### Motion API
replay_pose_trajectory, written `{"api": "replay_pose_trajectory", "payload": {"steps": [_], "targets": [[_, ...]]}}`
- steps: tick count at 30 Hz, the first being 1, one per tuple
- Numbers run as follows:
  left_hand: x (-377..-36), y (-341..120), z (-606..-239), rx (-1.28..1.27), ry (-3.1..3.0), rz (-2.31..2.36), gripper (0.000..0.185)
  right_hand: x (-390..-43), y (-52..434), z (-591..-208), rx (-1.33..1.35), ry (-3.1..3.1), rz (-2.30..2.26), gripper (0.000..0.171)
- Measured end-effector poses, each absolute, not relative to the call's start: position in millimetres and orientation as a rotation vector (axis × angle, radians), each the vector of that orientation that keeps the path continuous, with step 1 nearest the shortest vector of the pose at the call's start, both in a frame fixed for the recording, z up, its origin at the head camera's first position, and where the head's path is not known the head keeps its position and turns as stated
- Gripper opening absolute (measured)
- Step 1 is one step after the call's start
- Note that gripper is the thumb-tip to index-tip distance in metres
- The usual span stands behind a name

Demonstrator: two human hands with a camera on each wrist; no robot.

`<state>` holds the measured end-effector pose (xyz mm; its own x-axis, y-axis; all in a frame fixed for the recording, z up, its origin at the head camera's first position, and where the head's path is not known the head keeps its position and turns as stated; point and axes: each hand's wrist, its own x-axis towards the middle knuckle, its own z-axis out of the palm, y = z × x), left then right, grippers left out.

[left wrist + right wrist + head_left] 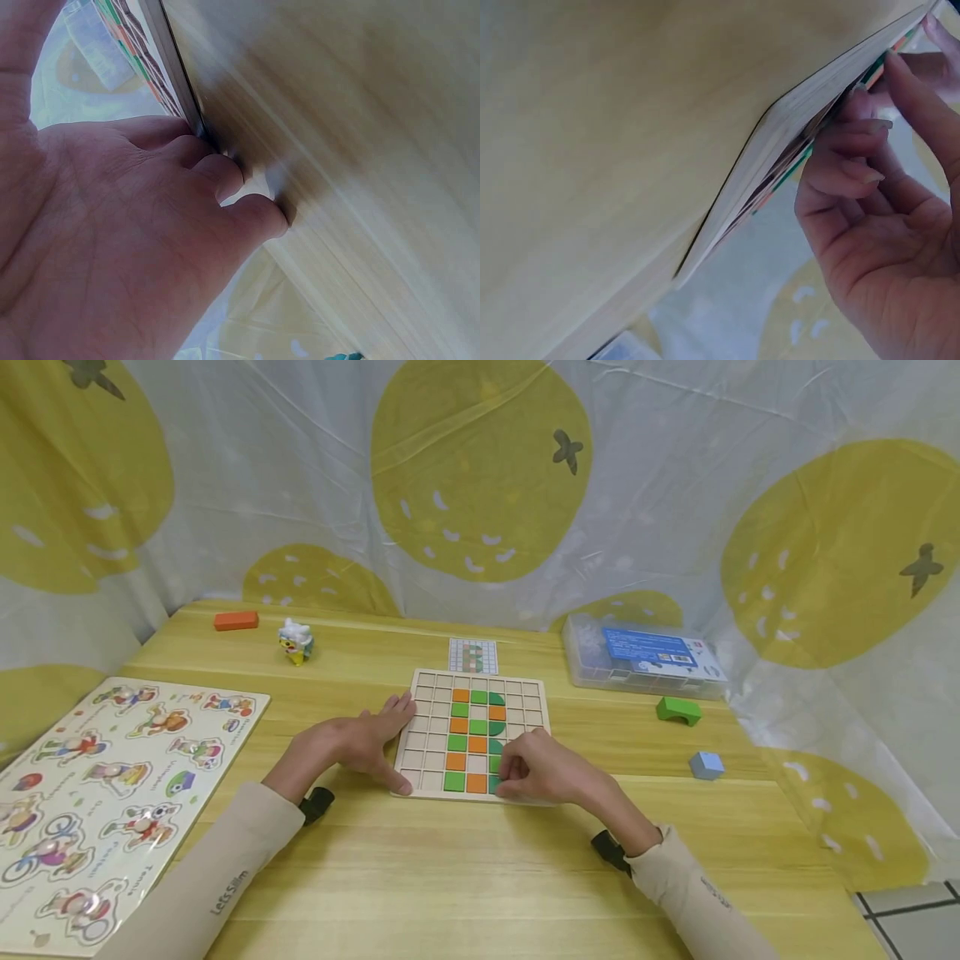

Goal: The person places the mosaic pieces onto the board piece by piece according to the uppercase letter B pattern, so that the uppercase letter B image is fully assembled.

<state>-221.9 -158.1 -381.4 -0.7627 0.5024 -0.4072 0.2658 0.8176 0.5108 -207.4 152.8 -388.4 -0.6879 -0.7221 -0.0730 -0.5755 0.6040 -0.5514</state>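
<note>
A wooden grid board [433, 760] lies on the table, with orange, light green and dark green tiles set in several of its squares. My left hand [372, 737] rests at the board's left edge, thumb near the lower corner and fingers straight along the side. In the left wrist view the fingertips [262, 214] touch the tabletop beside the board. Over the lower right squares, my right hand [551, 766] has curled fingers. Its thumb and forefinger pinch a dark green tile [493, 783] at the bottom row, partly hidden by the hand.
Behind the board lies a small printed pattern card [473, 657]. A picture puzzle board [127, 802] fills the left side. Toward the back left are a red block [236, 621] and a toy figure [297, 642]. At right are a clear plastic box [645, 656], a green arch block [678, 710] and a blue cube [707, 766].
</note>
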Motion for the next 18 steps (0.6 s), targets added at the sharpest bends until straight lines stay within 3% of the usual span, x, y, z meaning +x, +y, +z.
{"api": "replay_pose_trajectory", "payload": {"steps": [11, 18], "targets": [[-220.5, -158.8, -381.9, 0.562, 2.465, 0.575, 0.134, -205.6, 151.7, -387.9, -0.913, 2.52, -0.809, 0.012], [-221.4, -158.5, -382.3, 0.576, 2.462, 0.583, 0.133, -206.6, 153.9, -388.0, -1.079, 2.487, -0.794, 0.016]]}}
